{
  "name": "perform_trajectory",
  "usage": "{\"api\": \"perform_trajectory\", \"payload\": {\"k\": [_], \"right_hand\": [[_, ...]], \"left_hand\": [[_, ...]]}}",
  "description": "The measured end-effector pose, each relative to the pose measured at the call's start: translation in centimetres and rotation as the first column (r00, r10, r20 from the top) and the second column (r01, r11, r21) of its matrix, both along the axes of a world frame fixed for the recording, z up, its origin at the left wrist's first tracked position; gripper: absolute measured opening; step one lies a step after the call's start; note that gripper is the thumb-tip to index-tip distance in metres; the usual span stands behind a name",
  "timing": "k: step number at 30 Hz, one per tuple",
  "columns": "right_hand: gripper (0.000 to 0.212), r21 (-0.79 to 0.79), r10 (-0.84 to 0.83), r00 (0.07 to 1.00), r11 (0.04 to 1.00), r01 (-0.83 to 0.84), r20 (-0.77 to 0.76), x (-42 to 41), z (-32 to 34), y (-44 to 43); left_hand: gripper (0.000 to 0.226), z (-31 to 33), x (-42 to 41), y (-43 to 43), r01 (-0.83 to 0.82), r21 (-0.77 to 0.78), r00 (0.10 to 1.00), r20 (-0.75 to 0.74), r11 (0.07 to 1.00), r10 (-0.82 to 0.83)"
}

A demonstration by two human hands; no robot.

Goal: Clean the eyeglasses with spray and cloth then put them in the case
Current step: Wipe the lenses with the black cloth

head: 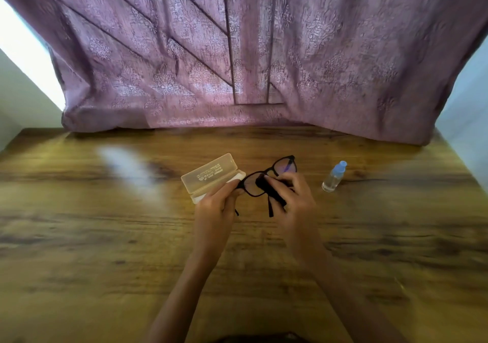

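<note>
Eyeglasses [266,177] held just above the worktop [105,237], centre. Left hand [215,210] pinches the left end of the frame, apparently to steady it; right hand [293,200] presses a dark cloth [269,188] against the left lens, so the wiping step looks underway. Case [211,177] lies open just beyond the left hand, close by for the final step. Spray bottle [333,176] stands capped to the right, apart, likely done with. Curtain [250,52] hangs at the far edge.
</note>
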State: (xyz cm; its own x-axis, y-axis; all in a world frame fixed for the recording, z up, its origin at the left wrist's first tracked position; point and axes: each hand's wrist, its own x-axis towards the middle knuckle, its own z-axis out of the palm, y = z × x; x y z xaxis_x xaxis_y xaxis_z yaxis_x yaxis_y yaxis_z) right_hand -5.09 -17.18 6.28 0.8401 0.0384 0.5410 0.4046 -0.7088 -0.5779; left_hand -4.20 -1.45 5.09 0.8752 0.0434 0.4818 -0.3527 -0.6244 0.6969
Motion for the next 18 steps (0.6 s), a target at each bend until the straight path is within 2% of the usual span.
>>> {"api": "perform_trajectory", "payload": {"k": [2,11,18], "right_hand": [[0.041,0.017,-0.006,1.000,1.000,0.006,-0.004,0.0,0.1,-0.1],[0.044,-0.101,0.107,0.994,0.989,-0.104,0.016,-0.3,-0.5,1.3],[0.037,-0.040,0.000,1.000,0.999,0.000,0.004,0.9,0.1,0.5]], "left_hand": [[0.025,-0.1,0.0,0.0,-0.009,-0.003,1.000,-0.007,1.000,0.009],[0.029,0.0,-0.2,-0.2,-0.025,0.053,0.999,-0.018,0.998,0.026],[0.025,-0.1,0.0,-0.3,-0.020,0.045,1.000,-0.010,0.999,0.020]]}}
